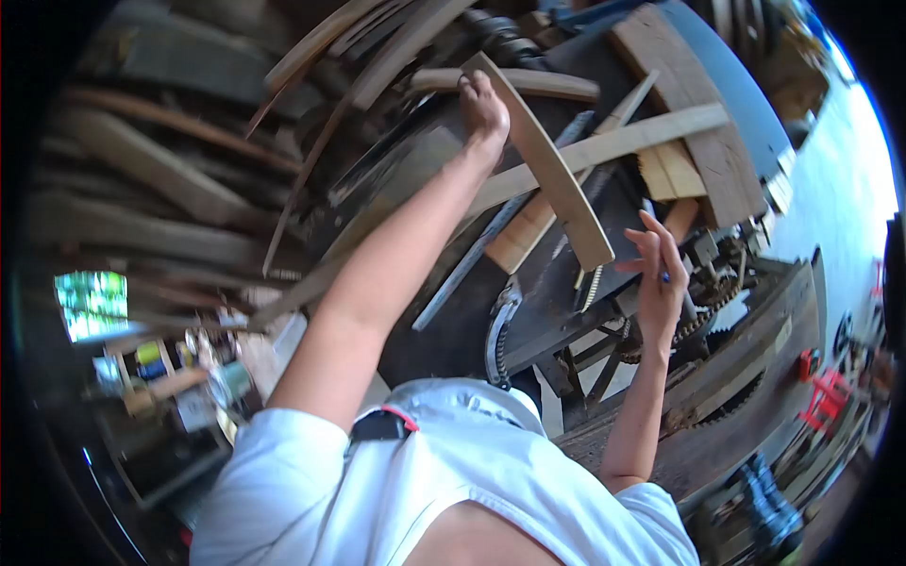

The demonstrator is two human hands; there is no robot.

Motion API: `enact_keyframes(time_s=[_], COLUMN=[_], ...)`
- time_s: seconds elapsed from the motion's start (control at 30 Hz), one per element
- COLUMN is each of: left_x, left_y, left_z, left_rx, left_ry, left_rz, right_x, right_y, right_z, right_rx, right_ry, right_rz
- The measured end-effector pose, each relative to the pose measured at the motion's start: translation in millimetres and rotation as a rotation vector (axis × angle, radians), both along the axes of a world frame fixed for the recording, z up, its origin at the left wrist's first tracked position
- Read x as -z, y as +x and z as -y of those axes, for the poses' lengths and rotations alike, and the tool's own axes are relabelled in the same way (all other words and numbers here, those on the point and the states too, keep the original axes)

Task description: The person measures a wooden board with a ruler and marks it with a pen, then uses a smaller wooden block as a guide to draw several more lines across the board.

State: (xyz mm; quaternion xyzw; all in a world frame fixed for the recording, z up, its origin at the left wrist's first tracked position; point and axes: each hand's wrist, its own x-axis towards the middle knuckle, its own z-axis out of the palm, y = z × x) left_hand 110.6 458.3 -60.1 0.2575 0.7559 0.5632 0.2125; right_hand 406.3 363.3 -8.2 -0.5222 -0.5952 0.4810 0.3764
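My left hand [483, 111] is closed on the upper end of a flat wooden board [552, 170], which slants down to the right over the dark table. The board's lower end lies beside my right hand [658, 274]. My right hand's fingers are partly stretched out toward that end, with a small gap seeming to show. Between them sits a small blue tip [665, 277], apparently the end of a pen; the rest of it is hidden. Beneath the board, a long pale wooden strip [651, 135] crosses the table, and a short wooden block [522, 234] lies near it.
A thick wooden beam [694, 113] lies at the table's far right. Curved wooden pieces [557, 85] lie at the back, and stacked planks [142, 160] fill the left side. A chain [722, 316] and machine parts are right of my right hand. A red stool [826, 396] stands farther right.
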Motion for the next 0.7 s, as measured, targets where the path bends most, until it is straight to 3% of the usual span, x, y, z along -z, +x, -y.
enact_keyframes(time_s=[0.1, 0.17, 0.23, 0.3, 0.37, 0.4, 0.5, 0.57, 0.63, 0.7], left_x=[-32.3, -29.1, -75.5, -46.2, -89.9, -105.2, -78.3, -72.1, -41.6, -48.8], left_y=[-53.2, -113.8, -130.0, -195.5, -180.2, -178.3, -207.4, -209.9, -223.7, -216.7], left_z=[54.4, 100.3, 164.1, 236.5, 291.6, 321.2, 414.1, 466.2, 518.3, 550.0], left_rx=[-0.105, -0.204, -0.348, -0.325, -0.589, -0.623, -0.784, -0.844, -0.957, -1.011], left_ry=[0.095, 0.089, 0.128, 0.291, 0.210, 0.157, 0.214, 0.264, 0.233, 0.250], left_rz=[0.074, 0.108, 0.371, 0.282, 0.208, 0.347, 0.262, 0.399, 0.240, 0.271], right_x=[-6.7, -0.2, -6.0, -13.7, -13.3, -11.2, -8.7, -7.6, -1.7, 7.2], right_y=[-18.5, -34.8, -61.7, -92.6, -126.9, -143.3, -181.0, -199.1, -211.9, -219.4], right_z=[14.4, 21.0, 30.9, 41.0, 51.4, 56.1, 67.6, 70.7, 68.8, 64.9], right_rx=[-0.075, -0.174, -0.293, -0.466, -0.568, -0.633, -0.758, -0.781, -0.819, -0.855], right_ry=[0.072, 0.338, 0.355, 0.471, 0.567, 0.660, 0.797, 0.840, 0.833, 0.870], right_rz=[0.121, 0.198, 0.163, 0.261, 0.241, 0.273, 0.341, 0.400, 0.463, 0.592])
